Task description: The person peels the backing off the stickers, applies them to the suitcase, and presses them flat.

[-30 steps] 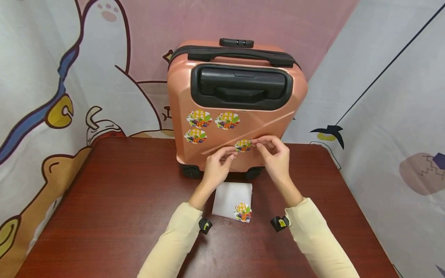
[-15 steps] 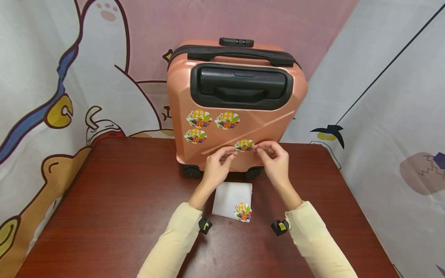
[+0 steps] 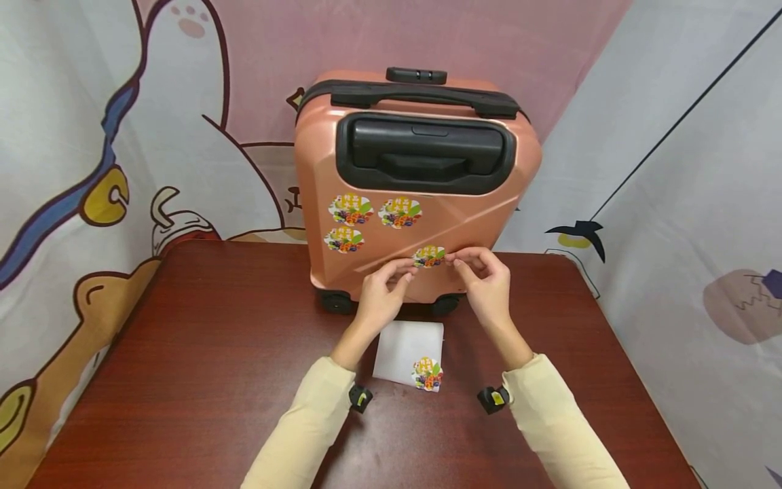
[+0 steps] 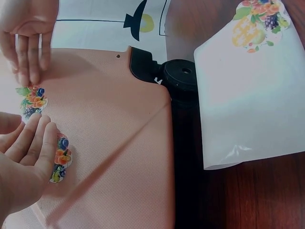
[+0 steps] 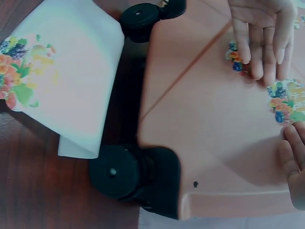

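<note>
A round fruit-print sticker [image 3: 429, 257] is low on the front of a rose-pink suitcase [image 3: 379, 268]. My left hand [image 3: 381, 292] pinches its left edge. My right hand [image 3: 487, 282] has thumb and index finger together at the opposite edge, holding it there. In the left wrist view, the sticker [image 4: 33, 101] shows between both sets of fingertips, close against the ribbed shell. Three matching stickers are on the suitcase at upper left, one of them the lower sticker [image 3: 344, 240]. In the right wrist view, my left fingers partly cover a neighbouring sticker [image 5: 233, 56].
A white backing sheet [image 3: 406, 346] with one fruit sticker [image 3: 427, 373] lies on the dark red wooden table [image 3: 244, 380], just before the suitcase. Black wheels [image 3: 336, 302] stand on the table. Behind hangs a cartoon-print cloth [image 3: 263, 75].
My right fingertips have shifted slightly right and down, so more of the sticker's right edge shows. The left hand has stayed in place.
</note>
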Tool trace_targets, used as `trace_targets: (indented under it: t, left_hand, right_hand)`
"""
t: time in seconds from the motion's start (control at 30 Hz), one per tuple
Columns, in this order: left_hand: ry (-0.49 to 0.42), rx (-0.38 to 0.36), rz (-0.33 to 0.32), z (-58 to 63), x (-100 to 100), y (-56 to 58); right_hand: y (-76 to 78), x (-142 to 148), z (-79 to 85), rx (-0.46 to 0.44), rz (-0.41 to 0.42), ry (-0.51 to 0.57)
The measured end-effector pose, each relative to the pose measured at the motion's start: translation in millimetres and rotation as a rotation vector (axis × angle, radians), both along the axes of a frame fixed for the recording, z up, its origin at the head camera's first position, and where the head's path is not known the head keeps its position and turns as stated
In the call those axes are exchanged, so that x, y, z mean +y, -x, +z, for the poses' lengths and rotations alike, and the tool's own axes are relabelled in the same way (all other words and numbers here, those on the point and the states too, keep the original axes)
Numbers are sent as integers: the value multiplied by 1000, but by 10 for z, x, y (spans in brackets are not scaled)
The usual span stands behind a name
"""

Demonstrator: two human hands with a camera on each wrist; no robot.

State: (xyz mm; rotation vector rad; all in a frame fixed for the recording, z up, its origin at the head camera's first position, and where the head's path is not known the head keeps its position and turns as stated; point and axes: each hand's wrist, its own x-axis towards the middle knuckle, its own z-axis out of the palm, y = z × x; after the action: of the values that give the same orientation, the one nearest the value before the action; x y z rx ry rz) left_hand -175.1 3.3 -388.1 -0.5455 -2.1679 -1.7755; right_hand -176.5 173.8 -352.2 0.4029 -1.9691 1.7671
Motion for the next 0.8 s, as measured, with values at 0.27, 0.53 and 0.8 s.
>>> trace_targets:
  t: [0.27,0.53,0.8]
  left_hand:
    - [9,-23,-12,0,-16,-17]
    - [32,-54,-27,-13,-46,-38]
    - [82,-90,-56,-53,-101,-61]
  right_hand:
    - [-42,-12,-5,2,-4,-8]
    - [-19,30,-96,-14,25,54]
    - [-76,44,-112,-121,33,58]
